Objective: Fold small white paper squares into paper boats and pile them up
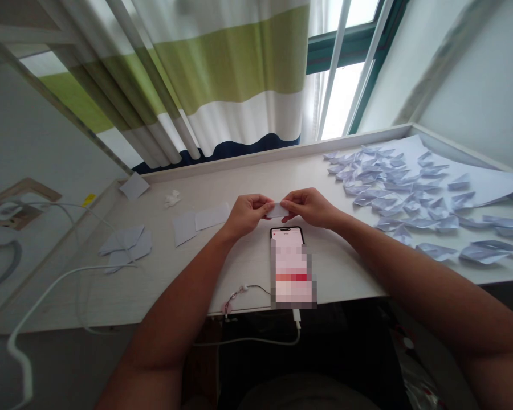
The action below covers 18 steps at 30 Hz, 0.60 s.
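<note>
Both hands meet above the middle of the pale desk (154, 279), pinching one small folded piece of white paper (277, 210) between them. My left hand (248, 212) grips its left end with fingers closed. My right hand (310, 206) grips the right end the same way. Just below the hands a phone (291, 265) lies flat on the desk with its screen lit, a cable running from its lower end.
Several folded paper boats (393, 193) cover the right side of the desk on large white sheets (487, 182). Loose paper squares (199, 223) and folded pieces (126, 246) lie to the left. A white cable (47, 296) loops off the left edge. A striped curtain (222, 74) hangs behind.
</note>
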### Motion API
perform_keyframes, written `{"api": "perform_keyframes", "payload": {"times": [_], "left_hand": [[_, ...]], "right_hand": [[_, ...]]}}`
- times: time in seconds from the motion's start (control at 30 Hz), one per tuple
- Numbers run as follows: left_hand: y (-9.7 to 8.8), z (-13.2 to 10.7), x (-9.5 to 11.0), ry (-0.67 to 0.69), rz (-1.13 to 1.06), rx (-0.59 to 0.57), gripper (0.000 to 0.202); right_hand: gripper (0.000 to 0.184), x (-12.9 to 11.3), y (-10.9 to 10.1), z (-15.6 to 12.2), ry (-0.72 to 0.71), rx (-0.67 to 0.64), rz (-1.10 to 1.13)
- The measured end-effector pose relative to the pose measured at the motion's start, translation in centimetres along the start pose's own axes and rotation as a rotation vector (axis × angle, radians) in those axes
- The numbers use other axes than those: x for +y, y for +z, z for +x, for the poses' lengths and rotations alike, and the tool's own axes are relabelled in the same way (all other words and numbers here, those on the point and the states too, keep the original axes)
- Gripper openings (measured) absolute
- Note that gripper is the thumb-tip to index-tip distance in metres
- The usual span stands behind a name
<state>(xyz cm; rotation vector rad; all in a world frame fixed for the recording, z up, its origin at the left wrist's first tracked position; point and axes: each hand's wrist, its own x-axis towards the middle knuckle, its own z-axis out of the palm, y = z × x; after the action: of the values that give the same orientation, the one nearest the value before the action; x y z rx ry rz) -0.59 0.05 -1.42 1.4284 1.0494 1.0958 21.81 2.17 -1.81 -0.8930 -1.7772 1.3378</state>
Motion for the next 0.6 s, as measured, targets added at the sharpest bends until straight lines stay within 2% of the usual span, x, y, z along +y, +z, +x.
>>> {"api": "perform_keyframes", "payload": {"times": [0.23, 0.4, 0.6], "left_hand": [[-0.02, -0.1, 0.29, -0.019, 0.044, -0.019, 0.038], [-0.07, 0.02, 0.3, 0.034, 0.037, 0.017, 0.037], [-0.1, 0.11, 0.46, 0.099, 0.058, 0.041, 0.04]], "right_hand": [[0.053, -0.12, -0.13, 0.0, -0.004, -0.007, 0.001], [0.053, -0.15, -0.17, -0.04, -0.004, -0.003, 0.045], [0.05, -0.03, -0.46, -0.02, -0.1, 0.024, 0.054]]}}
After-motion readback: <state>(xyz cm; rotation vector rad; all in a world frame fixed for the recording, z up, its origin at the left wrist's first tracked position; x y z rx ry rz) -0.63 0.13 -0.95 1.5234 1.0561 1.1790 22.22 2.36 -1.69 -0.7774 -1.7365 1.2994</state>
